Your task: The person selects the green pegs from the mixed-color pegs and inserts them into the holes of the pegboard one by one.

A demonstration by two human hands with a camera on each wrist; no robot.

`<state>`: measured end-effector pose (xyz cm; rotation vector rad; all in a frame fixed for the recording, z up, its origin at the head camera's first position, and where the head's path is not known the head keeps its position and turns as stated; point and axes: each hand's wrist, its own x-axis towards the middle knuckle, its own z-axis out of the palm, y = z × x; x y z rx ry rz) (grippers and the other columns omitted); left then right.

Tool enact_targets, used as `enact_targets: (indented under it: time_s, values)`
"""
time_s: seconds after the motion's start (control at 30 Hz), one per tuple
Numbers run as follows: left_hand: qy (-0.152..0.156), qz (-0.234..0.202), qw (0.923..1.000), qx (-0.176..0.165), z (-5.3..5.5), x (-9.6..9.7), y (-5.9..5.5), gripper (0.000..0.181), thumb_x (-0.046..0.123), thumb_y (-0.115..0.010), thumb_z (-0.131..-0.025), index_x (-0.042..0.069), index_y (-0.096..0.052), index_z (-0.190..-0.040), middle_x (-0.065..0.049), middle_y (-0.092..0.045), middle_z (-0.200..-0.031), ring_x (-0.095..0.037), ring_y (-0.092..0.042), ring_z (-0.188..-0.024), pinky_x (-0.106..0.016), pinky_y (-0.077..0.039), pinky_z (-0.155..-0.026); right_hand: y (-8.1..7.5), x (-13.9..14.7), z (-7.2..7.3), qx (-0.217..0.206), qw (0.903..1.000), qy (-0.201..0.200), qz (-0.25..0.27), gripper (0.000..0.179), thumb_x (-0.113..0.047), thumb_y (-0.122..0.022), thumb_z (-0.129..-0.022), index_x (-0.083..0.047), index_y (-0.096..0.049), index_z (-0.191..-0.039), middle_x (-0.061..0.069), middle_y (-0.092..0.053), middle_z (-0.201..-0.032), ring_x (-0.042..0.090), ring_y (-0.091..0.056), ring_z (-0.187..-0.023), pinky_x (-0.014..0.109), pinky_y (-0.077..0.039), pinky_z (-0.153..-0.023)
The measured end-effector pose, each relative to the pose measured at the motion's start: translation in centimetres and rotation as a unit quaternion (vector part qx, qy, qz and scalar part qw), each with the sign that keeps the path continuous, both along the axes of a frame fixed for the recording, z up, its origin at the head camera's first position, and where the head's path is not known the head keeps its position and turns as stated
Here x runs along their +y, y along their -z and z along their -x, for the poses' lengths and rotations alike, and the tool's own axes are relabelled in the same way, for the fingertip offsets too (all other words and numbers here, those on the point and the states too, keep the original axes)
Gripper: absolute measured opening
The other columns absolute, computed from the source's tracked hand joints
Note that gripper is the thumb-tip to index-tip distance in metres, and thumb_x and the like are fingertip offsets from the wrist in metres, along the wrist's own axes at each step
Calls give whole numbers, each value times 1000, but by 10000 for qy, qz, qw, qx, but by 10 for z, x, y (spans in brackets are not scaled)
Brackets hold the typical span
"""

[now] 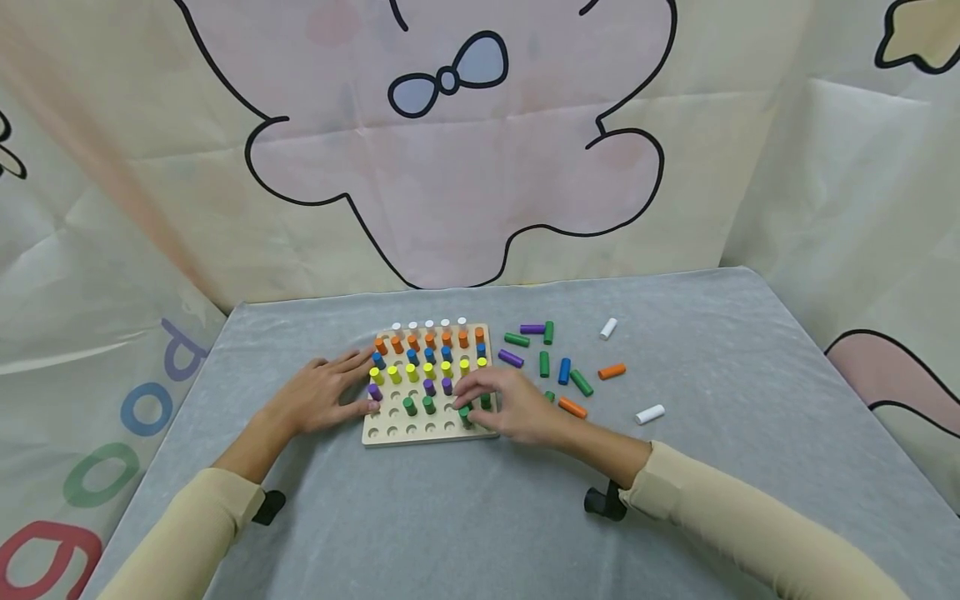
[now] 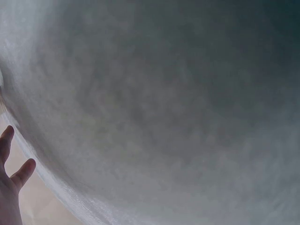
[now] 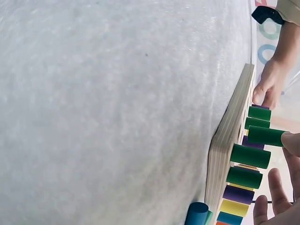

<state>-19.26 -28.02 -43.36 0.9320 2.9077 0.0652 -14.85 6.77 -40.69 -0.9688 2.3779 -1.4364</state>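
Note:
A wooden pegboard [image 1: 431, 439] holds rows of white, orange, blue, yellow, purple and green pegs. The left hand [image 1: 322, 393] rests at the board's left edge, fingers extended and thumb on its side; the left wrist view catches only a few fingers [image 2: 18, 176] at its left edge. Over the front right of the board, the right hand [image 1: 517, 408] pinches a green peg [image 3: 265, 136] by its upper end. That peg stands upright at the board, taller than the green pegs beside it; whether it sits in a hole cannot be told.
Loose pegs lie right of the board: several green ones [image 1: 544, 364], purple ones [image 1: 511, 358], a blue one [image 1: 564, 371], orange ones [image 1: 611, 371] and white ones [image 1: 650, 414]. A grey cloth [image 1: 420, 533] covers the table. Printed curtains [image 1: 450, 200] hang behind and beside it.

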Motion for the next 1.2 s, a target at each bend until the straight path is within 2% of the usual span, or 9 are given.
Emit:
enact_targets:
  time_s: [0.47,0.73,0.93,1.03,1.2]
  values:
    - [8,-5,10000,-24,0,0,0,85,67,-49,-94,10,-35,-155,-8,-28,-162,-36,-33,-145,-64,-36,-102,9,-2,0,-154,9998,46,-138,31,3,-73,-87,-5,-68,-116,-1,-75,-103,11,-65,-108,40,-44,-104]
    - [48,-99,9999,76,0,-1,1,84,66,-50,-93,9,-37,-154,-8,-29,-162,-34,-34,-144,-62,-38,-101,8,2,1,-18,9998,-120,-144,31,2,-72,-87,-4,-67,-117,0,-75,-105,11,-64,-109,42,-43,-104]
    - [50,-112,9999,115,0,-1,2,84,66,-51,-93,9,-37,-154,-8,-30,-161,-34,-35,-144,-62,-38,-101,-3,19,8,129,9998,-30,-112,31,-1,-74,-87,-5,-67,-118,1,-75,-106,15,-64,-111,48,-46,-101]
    - [25,-100,9999,88,0,-1,2,84,66,-50,-93,10,-37,-154,-8,-30,-161,-35,-35,-144,-63,-38,-101,-8,33,16,310,9993,50,-223,31,1,-73,-88,-4,-66,-118,3,-75,-106,17,-65,-110,49,-46,-100]
    - [2,-121,9999,79,0,-1,2,84,67,-51,-93,10,-37,-154,-8,-31,-161,-35,-35,-144,-63,-37,-101,-10,63,28,257,9979,261,-528,33,3,-72,-88,-2,-65,-119,6,-75,-107,22,-64,-111,53,-45,-100]
